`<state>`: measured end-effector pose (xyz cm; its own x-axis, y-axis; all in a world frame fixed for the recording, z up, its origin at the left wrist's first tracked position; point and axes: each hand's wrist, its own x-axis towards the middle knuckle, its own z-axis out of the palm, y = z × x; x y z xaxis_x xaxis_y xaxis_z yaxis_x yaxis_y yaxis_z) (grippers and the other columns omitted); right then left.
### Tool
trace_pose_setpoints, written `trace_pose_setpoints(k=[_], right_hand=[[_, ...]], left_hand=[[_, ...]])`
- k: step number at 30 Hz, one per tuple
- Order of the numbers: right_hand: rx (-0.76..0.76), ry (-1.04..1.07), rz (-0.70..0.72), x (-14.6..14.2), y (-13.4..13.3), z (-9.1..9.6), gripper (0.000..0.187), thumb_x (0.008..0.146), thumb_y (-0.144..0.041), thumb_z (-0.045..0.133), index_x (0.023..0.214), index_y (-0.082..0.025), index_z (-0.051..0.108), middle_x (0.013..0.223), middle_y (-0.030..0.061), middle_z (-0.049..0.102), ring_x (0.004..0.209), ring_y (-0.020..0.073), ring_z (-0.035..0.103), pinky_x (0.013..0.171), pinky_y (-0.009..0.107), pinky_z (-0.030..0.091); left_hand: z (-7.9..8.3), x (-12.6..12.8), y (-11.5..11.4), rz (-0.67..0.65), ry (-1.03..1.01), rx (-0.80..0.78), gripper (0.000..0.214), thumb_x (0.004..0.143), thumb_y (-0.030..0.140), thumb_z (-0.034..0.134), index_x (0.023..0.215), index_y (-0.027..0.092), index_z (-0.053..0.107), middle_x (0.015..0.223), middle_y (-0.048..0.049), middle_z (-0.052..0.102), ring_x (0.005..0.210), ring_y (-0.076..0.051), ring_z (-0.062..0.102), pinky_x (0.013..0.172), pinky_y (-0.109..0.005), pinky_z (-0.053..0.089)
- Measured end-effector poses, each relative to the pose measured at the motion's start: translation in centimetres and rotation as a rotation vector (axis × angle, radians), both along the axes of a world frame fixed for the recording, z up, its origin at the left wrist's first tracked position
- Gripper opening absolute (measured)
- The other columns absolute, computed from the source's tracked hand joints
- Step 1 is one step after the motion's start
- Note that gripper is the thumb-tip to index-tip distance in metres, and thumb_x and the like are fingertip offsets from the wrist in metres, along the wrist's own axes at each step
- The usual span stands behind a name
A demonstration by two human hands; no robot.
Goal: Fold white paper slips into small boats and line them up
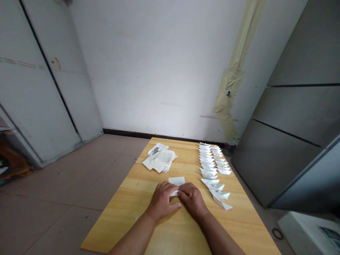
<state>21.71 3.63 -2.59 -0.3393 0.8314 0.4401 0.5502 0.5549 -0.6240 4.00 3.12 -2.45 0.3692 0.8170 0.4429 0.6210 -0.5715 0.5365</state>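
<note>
My left hand (162, 202) and my right hand (192, 200) meet near the middle of a wooden table (127, 216). Between them they hold a folded white paper sheet (176, 181), its upper part showing above my fingers and the rest hidden by them. Farther along the table lies a loose pile of printed paper sheets (159, 158). To the right of my hands, folded paper pieces (209, 166) lie overlapping in a long double row, the nearest one (222, 203) a short way from my right hand.
A grey metal cabinet (287, 141) stands beyond the table's right edge, and a white box (305, 235) sits low at the right. A white wall (148, 71) with a strip of tan tape (231, 78) rises ahead. Tiled floor (61, 180) surrounds the table's left side.
</note>
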Motion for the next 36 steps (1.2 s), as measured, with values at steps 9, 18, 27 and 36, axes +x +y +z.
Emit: trace_pose_setpoints(k=[9,18,27,36], right_hand=[[-0.048,0.089,0.029,0.2,-0.1,0.1,0.02,0.091,-0.028,0.055,0.083,-0.022,0.073,0.082,0.0035,0.072,0.082,0.0191,0.063,0.078,0.03,0.046],[-0.153,-0.009,0.16,0.5,-0.9,2.4,0.016,0.083,-0.028,0.062,0.093,-0.021,0.072,0.089,0.0026,0.071,0.086,0.0199,0.061,0.082,0.029,0.043],[-0.094,-0.13,0.091,2.6,-3.5,2.0,0.016,0.085,-0.013,0.052,0.086,-0.021,0.066,0.086,0.0032,0.067,0.088,0.0194,0.058,0.082,0.029,0.041],[-0.222,-0.038,-0.017,3.8,-5.6,2.4,0.019,0.086,-0.023,0.051,0.083,-0.02,0.07,0.084,0.0048,0.069,0.083,0.0196,0.061,0.078,0.028,0.044]], left_hand=[[-1.2,-0.1,0.3,0.043,0.026,0.027,0.038,0.075,0.004,0.052,0.104,0.023,0.068,0.098,-0.0053,0.071,0.093,-0.023,0.062,0.083,-0.037,0.047],[-1.2,-0.1,0.2,0.065,0.03,0.076,0.035,0.072,0.003,0.052,0.098,0.02,0.069,0.092,-0.005,0.072,0.087,-0.022,0.062,0.079,-0.036,0.047],[0.3,1.0,-2.2,-0.07,0.104,0.057,0.022,0.078,0.013,0.052,0.086,0.022,0.069,0.087,-0.0038,0.07,0.088,-0.021,0.063,0.082,-0.034,0.046],[0.7,1.8,-4.5,-0.027,0.097,-0.075,0.026,0.084,0.016,0.046,0.071,0.02,0.068,0.075,-0.0035,0.068,0.076,-0.018,0.062,0.076,-0.029,0.042]])
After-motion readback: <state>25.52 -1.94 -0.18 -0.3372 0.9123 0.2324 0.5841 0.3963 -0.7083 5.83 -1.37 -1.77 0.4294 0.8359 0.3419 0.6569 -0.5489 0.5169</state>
